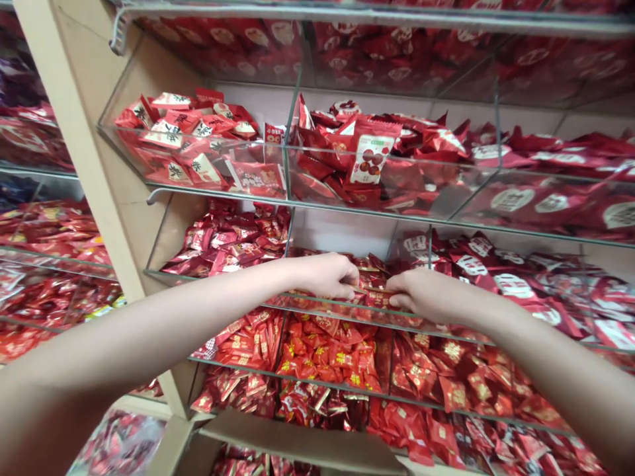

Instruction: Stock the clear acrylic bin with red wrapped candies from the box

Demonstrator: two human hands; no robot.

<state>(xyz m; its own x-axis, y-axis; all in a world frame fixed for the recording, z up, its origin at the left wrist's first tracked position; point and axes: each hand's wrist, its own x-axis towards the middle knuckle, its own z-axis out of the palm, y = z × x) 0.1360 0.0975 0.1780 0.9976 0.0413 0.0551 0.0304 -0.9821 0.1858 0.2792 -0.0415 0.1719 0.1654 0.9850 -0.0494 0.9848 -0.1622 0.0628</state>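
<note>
Both hands reach into a middle-shelf compartment that holds small red wrapped snack packets. My left hand (328, 275) is closed, thumb and fingertips pinched at the left end of a dark red packet (374, 297) with gold print. My right hand (421, 295) is also closed, its fingertips at that packet's right end. A clear front panel (337, 306) passes just below the hands. Behind them, more red packets (370, 263) lie low in the compartment, partly hidden by the fingers.
Clear dividers split the shelves into bins of red packets, such as the white-labelled ones (513, 284) at right. A wooden upright (94, 152) stands at left. The shelf above (372, 210) overhangs the hands. An open cardboard box (297, 439) holding packets is below.
</note>
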